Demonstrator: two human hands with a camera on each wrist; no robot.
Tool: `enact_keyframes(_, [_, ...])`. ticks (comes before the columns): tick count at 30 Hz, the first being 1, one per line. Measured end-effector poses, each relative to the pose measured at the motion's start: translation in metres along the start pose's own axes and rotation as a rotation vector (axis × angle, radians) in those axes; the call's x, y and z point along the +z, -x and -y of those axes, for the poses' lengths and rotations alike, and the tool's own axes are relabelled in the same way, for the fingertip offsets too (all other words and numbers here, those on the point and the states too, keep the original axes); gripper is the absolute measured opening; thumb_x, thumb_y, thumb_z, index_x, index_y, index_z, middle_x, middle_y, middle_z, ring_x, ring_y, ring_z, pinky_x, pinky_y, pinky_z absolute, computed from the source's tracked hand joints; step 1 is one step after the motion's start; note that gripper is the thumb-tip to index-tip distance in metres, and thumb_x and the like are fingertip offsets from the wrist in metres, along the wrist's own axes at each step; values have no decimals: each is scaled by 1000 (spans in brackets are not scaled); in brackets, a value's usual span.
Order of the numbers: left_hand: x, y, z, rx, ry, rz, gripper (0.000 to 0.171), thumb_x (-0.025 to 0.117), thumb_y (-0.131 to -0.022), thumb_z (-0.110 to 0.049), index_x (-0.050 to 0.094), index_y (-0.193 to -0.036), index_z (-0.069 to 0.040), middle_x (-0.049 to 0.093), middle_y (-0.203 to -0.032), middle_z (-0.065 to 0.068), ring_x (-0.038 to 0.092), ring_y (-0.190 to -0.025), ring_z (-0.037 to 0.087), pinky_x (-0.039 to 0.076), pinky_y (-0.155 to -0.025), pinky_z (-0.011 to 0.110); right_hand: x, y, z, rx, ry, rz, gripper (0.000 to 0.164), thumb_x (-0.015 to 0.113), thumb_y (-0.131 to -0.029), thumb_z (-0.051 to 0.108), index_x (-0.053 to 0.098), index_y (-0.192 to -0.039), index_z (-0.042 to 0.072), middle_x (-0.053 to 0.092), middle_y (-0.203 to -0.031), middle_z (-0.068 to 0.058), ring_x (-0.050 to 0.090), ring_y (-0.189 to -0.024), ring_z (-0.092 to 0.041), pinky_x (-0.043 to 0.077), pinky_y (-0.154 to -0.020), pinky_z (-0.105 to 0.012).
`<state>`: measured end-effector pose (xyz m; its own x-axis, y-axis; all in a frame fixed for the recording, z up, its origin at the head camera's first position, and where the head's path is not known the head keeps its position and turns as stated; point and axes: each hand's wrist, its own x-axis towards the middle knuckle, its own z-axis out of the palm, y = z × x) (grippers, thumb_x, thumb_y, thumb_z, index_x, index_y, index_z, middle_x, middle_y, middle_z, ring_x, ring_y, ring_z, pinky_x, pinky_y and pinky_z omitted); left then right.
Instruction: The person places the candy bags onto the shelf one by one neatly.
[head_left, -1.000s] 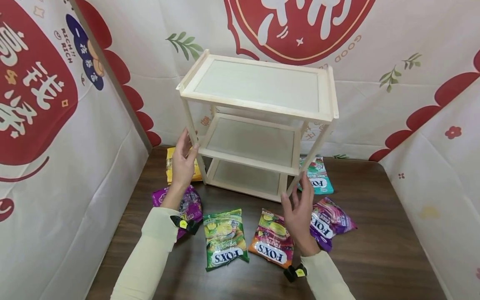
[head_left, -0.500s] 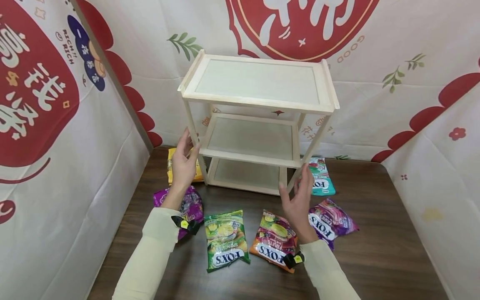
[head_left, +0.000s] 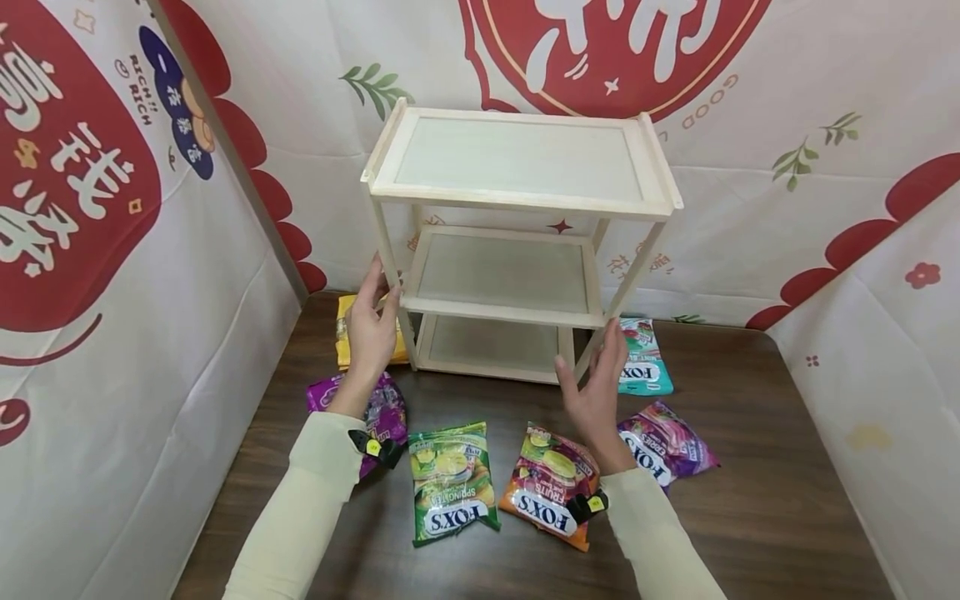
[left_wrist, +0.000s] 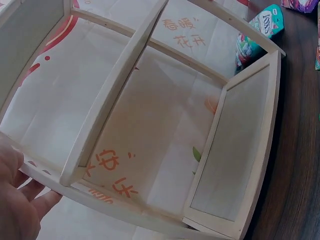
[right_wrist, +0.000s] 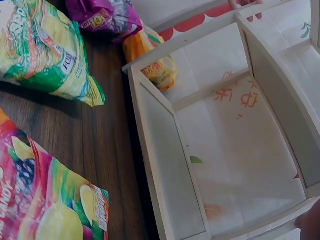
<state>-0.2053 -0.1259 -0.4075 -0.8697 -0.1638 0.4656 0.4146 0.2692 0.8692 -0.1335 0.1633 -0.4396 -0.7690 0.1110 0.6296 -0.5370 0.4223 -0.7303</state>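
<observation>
A three-tier pale wooden shelf rack (head_left: 517,158) with greyish panels stands upright at the back of the table. My left hand (head_left: 367,329) holds its left front post at middle-tier height, thumb in front and fingers reaching behind. The left wrist view shows those fingers (left_wrist: 42,202) at the post. My right hand (head_left: 596,400) touches the right front post just below the middle tier, fingers fairly straight and thumb spread apart. Only a fingertip of it shows at the lower right of the right wrist view. The rack's tiers (right_wrist: 167,155) hold nothing.
Candy bags lie around the rack: yellow (head_left: 345,333) and purple (head_left: 386,408) at left, green (head_left: 452,479) and red-orange (head_left: 547,483) in front, violet (head_left: 667,442) and teal (head_left: 645,358) at right. Printed cloth walls (head_left: 750,225) enclose the dark wooden table (head_left: 765,500) behind and at both sides.
The rack's right side has swung back towards the rear wall, so its front sits squarer. My right hand has moved forward with it; my left hand has stayed at the left post.
</observation>
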Motion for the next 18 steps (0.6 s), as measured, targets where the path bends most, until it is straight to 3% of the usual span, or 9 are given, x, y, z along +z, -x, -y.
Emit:
enact_keyframes(5, [1,-2,5,27,-49,-32,52,52,-97,-6,39,-147,-18,59,-127,14,60,-108,26,50,-88,43,0,-3,-5,-3,18,4,83,60,-79,-14,8,-144,-17,8,-144,-39,12,-136,-49,20,-102,-66])
enact_keyframes(13, [2,-3,8,70,-115,-79,50,55,-96,-7,43,-144,-14,61,-125,14,62,-103,26,49,-89,42,1,-3,-8,-15,22,4,85,62,-78,-13,8,-143,-18,8,-144,-39,13,-135,-50,21,-101,-67])
enact_keyframes(18, [2,-3,9,78,-152,-99,49,56,-96,-8,44,-143,-14,64,-120,16,63,-103,26,52,-84,41,0,-2,-9,-14,23,12,84,61,-79,-15,8,-144,-17,9,-145,-38,14,-136,-48,21,-103,-63])
